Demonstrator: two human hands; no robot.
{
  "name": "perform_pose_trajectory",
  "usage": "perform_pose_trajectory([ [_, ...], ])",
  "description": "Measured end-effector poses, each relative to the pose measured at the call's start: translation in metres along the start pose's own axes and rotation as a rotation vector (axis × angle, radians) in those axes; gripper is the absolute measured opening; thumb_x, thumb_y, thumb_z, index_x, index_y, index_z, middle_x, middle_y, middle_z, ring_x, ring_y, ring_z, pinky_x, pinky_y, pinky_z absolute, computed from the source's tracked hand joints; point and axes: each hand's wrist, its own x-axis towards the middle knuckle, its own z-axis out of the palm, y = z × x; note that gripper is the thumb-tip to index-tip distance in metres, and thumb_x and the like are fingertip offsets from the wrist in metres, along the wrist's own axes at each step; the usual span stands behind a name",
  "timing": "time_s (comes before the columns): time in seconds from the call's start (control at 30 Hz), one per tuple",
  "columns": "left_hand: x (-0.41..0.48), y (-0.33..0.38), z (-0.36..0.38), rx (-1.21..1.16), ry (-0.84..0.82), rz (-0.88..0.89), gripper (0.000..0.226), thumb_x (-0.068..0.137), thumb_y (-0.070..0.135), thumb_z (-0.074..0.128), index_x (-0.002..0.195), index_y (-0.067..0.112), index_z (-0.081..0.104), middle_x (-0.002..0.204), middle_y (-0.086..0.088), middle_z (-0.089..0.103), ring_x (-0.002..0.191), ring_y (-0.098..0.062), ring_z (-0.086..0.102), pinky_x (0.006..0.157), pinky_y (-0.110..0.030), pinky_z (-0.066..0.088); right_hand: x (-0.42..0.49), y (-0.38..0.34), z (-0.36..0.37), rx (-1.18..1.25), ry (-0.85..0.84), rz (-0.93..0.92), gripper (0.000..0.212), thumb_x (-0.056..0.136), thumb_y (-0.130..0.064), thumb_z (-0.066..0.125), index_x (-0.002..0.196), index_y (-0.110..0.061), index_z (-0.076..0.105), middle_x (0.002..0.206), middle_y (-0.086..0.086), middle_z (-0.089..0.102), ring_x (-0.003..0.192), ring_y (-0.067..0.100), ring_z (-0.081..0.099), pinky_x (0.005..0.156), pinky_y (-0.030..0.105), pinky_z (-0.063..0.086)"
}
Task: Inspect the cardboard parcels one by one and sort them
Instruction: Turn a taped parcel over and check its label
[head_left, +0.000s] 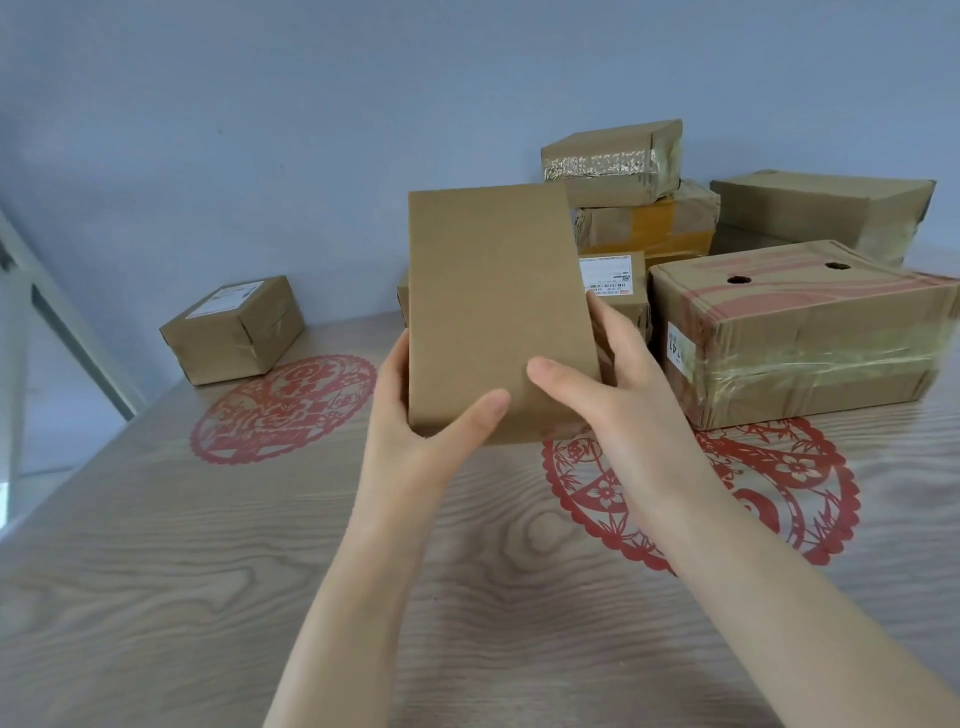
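Observation:
A plain brown cardboard parcel (493, 301) stands upright above the table's middle, its blank face turned to me. My left hand (415, 415) grips its lower left corner, thumb across the front. My right hand (608, 384) holds its lower right edge, thumb on the front and fingers behind. A small labelled parcel (234, 330) sits alone at the back left. At the back right is a pile of several parcels: a large taped box with two holes (800, 332), a small labelled box (618, 291), a yellow-taped box (649, 223), a box on top (613, 158) and a flat box (815, 208).
The wooden table (208, 571) carries two red paper-cut decals, one on the left (280, 405) and one on the right (779, 493). A blue-grey wall (311, 130) closes the back. A window frame (52, 312) runs along the left edge.

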Motion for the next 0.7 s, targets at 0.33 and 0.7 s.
perform_pose_trajectory([
  [0.33, 0.0030, 0.0053, -0.0032, 0.009, 0.112, 0.024, 0.071, 0.073, 0.035, 0.082, 0.137, 0.018, 0.057, 0.119, 0.006, 0.073, 0.106, -0.003, 0.069, 0.078, -0.013, 0.053, -0.0036, -0.0034, 0.0040, -0.027, -0.015, -0.051, 0.058, 0.088, -0.018, 0.072, 0.138, -0.038, 0.048, 0.119, -0.026, 0.066, 0.111, -0.011, 0.059, 0.091, 0.011, 0.049],
  [0.7, 0.0006, 0.0055, -0.0026, -0.023, 0.123, 0.055, 0.068, 0.070, 0.032, 0.075, 0.133, 0.014, 0.058, 0.117, 0.001, 0.074, 0.106, -0.009, 0.071, 0.083, -0.018, 0.056, -0.0008, 0.0005, 0.0026, -0.076, 0.062, -0.062, 0.058, 0.088, -0.021, 0.072, 0.141, -0.032, 0.051, 0.114, -0.024, 0.068, 0.106, -0.012, 0.060, 0.084, 0.010, 0.051],
])
